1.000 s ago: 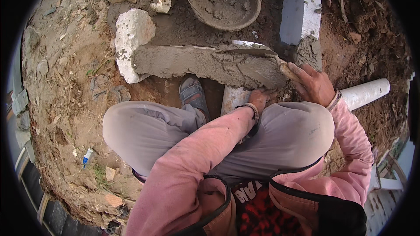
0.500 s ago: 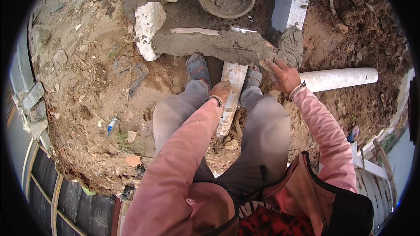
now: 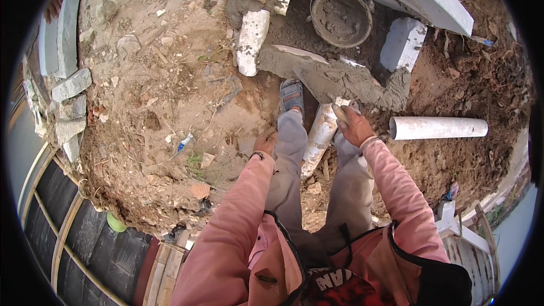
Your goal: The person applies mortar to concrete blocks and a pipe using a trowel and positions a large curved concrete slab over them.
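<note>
My right hand [image 3: 357, 127] is closed round the wooden handle of a trowel [image 3: 339, 114]. The trowel's mortar-coated blade appears to lie against the wet grey mortar [image 3: 362, 85] along the front of a low wall. Below that mortar, a dirty white pipe [image 3: 319, 139] slants down between my legs, close to my right hand. My left hand [image 3: 265, 143] hangs beside my left knee, apart from the pipe; its fingers are mostly hidden and I see nothing in it.
A mortar bucket [image 3: 341, 17] stands behind the wall, between a white-grey block [image 3: 403, 44] and a pale stone [image 3: 253, 42]. Another white pipe [image 3: 439, 128] lies on the soil at right. Stone slabs [image 3: 72, 85] edge the left side, above a dark roof [image 3: 107, 255]. A hand [image 3: 54, 7] shows far left.
My left hand has left the pipe between my legs and moved left to my knee. My right hand has come down over that pipe's upper end with the trowel. The view has shifted left.
</note>
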`<move>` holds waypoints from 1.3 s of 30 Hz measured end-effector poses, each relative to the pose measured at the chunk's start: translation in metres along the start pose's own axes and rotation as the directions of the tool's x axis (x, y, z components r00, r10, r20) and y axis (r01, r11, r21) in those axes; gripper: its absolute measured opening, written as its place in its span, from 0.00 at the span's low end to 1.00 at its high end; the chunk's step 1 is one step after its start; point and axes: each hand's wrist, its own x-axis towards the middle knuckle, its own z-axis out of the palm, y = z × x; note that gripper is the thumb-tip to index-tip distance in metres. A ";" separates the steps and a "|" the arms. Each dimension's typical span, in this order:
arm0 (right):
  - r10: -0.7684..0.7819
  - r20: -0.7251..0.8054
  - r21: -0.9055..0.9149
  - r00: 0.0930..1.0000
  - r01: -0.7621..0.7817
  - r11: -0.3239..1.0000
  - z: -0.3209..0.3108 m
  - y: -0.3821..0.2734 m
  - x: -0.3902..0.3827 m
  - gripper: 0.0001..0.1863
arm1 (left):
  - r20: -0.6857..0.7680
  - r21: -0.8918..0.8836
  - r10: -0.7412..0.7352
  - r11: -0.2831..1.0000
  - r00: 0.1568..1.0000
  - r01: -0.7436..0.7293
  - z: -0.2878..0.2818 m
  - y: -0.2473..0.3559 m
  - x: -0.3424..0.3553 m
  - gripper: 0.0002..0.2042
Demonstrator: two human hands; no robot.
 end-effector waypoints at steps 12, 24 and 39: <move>0.026 -0.277 -0.522 0.960 -0.173 0.835 -0.181 -0.113 0.074 0.19 | -0.037 -0.411 -0.150 0.904 0.988 0.121 -0.097 -0.033 -0.074 0.20; -0.368 -0.041 -0.504 0.929 0.299 0.810 -0.094 -0.195 0.130 0.10 | -0.477 -0.039 0.166 0.977 0.863 -0.210 -0.135 -0.028 -0.064 0.32; -0.255 0.557 -0.556 0.790 0.583 0.593 0.053 -0.371 0.099 0.22 | -0.906 0.417 0.282 0.717 0.315 0.559 -0.593 0.049 -0.164 0.39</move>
